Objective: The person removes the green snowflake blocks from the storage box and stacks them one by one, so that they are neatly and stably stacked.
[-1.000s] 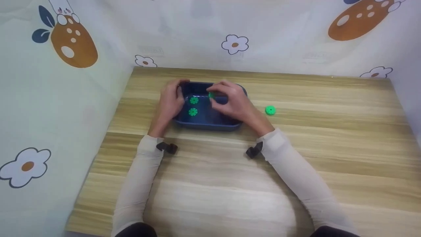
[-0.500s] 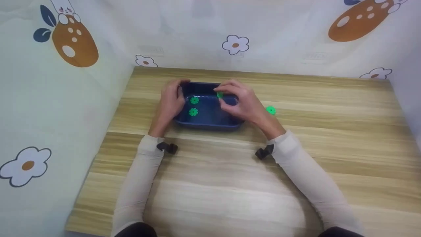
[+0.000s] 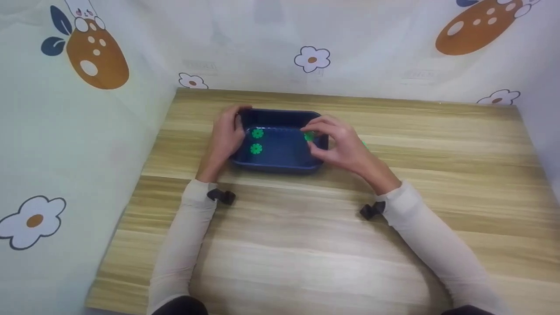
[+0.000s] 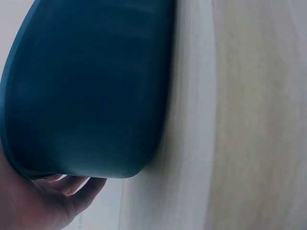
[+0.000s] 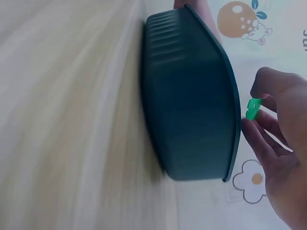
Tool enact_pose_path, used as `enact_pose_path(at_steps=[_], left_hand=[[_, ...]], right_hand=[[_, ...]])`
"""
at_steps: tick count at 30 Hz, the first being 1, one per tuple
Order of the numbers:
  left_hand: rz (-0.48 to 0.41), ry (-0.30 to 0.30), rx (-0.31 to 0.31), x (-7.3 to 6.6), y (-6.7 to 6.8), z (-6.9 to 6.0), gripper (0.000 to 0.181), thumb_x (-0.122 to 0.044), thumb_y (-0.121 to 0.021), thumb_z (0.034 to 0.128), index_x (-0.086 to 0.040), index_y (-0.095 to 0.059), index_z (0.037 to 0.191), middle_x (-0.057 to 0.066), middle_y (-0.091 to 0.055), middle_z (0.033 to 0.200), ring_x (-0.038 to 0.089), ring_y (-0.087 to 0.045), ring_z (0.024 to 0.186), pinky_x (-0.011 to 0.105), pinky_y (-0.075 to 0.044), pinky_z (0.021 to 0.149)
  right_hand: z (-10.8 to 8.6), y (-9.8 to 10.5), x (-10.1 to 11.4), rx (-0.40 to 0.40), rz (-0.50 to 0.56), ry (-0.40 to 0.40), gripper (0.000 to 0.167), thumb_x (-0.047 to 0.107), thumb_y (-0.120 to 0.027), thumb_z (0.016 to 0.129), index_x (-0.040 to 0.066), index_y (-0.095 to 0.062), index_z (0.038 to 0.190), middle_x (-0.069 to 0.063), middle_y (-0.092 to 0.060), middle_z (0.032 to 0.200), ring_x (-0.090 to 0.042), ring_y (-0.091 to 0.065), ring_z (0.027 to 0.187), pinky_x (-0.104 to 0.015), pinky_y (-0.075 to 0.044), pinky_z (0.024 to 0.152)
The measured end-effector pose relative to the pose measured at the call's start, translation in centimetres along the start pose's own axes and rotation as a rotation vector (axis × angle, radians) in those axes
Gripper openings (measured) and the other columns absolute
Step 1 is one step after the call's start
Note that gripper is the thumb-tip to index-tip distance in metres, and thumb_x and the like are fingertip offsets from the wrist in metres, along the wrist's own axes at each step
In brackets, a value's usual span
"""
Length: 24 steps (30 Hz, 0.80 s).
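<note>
A dark blue rectangular bin [image 3: 280, 165] stands on the wooden table. My left hand [image 3: 226, 133] grips its left end, thumb inside the rim and fingers round the outside, which the left wrist view shows partly. Between thumb and fingertips my right hand [image 3: 343, 142] pinches a green notched disc [image 5: 253, 109], held at rim height above the bin's right end. Two similar green discs, a far one [image 3: 257, 133] and a near one [image 3: 256, 148], lie apart on the bin's floor at the left. Another green piece [image 3: 364, 143] on the table is mostly hidden behind my right hand.
The wooden table [image 3: 280, 245] runs all round the bin. Light wall covering [image 3: 262, 74] with printed flowers and orange fruit shapes borders its back and left side. A black wrist camera [image 3: 372, 211] sits at my right cuff.
My right hand has moved right and slightly nearer, carrying the pinched green disc from the bin's middle to its right end. It now mostly covers the piece on the table. My left hand stays put.
</note>
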<state>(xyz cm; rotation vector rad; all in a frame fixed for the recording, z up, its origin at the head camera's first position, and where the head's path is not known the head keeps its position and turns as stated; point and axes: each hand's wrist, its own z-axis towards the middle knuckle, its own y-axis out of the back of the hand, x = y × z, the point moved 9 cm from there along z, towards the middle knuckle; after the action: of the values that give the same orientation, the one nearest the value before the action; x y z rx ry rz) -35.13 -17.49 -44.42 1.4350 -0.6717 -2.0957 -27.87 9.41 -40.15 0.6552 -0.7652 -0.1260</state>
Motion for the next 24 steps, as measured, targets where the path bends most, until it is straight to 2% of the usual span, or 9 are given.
enact_pose_path(at_steps=[5, 12, 18, 24], left_hand=[[0.006, -0.003, -0.001, 0.0, 0.0, 0.0, 0.041, 0.008, -0.045, 0.1047, -0.003, -0.071, 0.135, 0.016, -0.073, 0.138, 0.031, -0.064, 0.137, 0.045, -0.045, 0.124], [0.008, -0.016, -0.003, -0.2, -0.1, 0.1, 0.042, 0.008, -0.046, 0.1039, -0.002, -0.072, 0.135, 0.017, -0.073, 0.137, 0.033, -0.063, 0.137, 0.047, -0.044, 0.124], [0.005, -0.026, -0.009, -0.2, 0.0, 0.1, 0.042, 0.009, -0.046, 0.1033, -0.001, -0.072, 0.134, 0.018, -0.073, 0.136, 0.033, -0.063, 0.137, 0.046, -0.044, 0.124], [-0.004, -0.027, -0.011, -0.1, 0.1, 0.1, 0.041, 0.009, -0.045, 0.1032, 0.0, -0.072, 0.133, 0.018, -0.073, 0.136, 0.033, -0.064, 0.137, 0.046, -0.045, 0.124]], right_hand=[[-1.3, 0.9, -0.6, 0.011, -0.031, -0.018, 0.03, 0.006, -0.079, 0.093, 0.007, -0.079, 0.122, -0.008, -0.075, 0.123, -0.016, -0.075, 0.101, -0.032, -0.066, 0.089], [-2.9, 2.8, -1.9, 0.001, -0.043, -0.065, 0.031, 0.003, -0.078, 0.092, 0.004, -0.079, 0.123, -0.008, -0.076, 0.125, -0.02, -0.075, 0.111, -0.039, -0.067, 0.088], [-4.0, 4.5, -3.0, -0.005, -0.039, -0.115, 0.031, 0.001, -0.079, 0.092, 0.007, -0.08, 0.122, -0.006, -0.076, 0.124, -0.021, -0.074, 0.113, -0.033, -0.066, 0.091], [-5.1, 5.7, -3.5, 0.0, -0.061, -0.13, 0.032, -0.001, -0.078, 0.091, 0.01, -0.081, 0.12, -0.004, -0.078, 0.123, -0.019, -0.075, 0.113, -0.032, -0.066, 0.091]])
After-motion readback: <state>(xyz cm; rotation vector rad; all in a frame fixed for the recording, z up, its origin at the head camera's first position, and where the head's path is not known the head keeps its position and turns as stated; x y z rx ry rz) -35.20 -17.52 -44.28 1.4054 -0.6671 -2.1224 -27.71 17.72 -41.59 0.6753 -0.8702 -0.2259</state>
